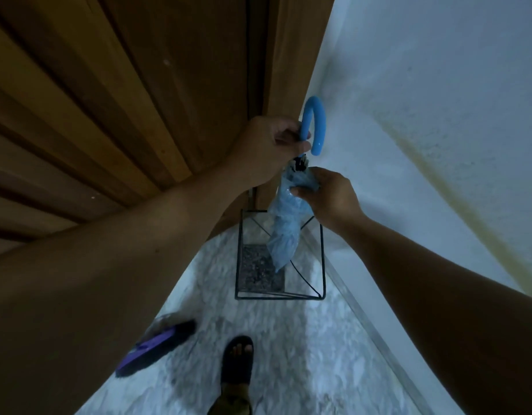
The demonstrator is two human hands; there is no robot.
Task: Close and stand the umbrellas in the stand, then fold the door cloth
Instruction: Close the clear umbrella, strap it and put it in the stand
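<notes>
Progress sits somewhere in the first half of the job. One umbrella, the blue umbrella point(284, 232), is already closed, its canopy gathered in loose folds round the shaft, and it hangs tip-down with its lower end inside the wire stand point(281, 254) in the corner where the wooden door point(124, 94) meets the pale wall point(438, 115). The left hand point(269, 148) is curled round the shaft just under the curved blue handle point(314, 124), carrying the weight. The right hand point(327, 194) pinches the bunched canopy near its top, fingers closed on the fabric, seemingly tidying or steadying the folds. Whether the tip rests on the stand's speckled base or hangs just above it is hard to judge in this dim, steep view; I would guess it is not fully let go, since both hands are clamped on it.

What is left, then: release this umbrella so that it stands by itself. A purple umbrella point(156, 345) lies on the floor point(303, 354) near the person's sandalled foot point(237, 362), well apart from the stand; it looks folded, though blur hides the detail, and it must go in too. The door cloth is nowhere in view, so folding it appears not yet begun.
</notes>
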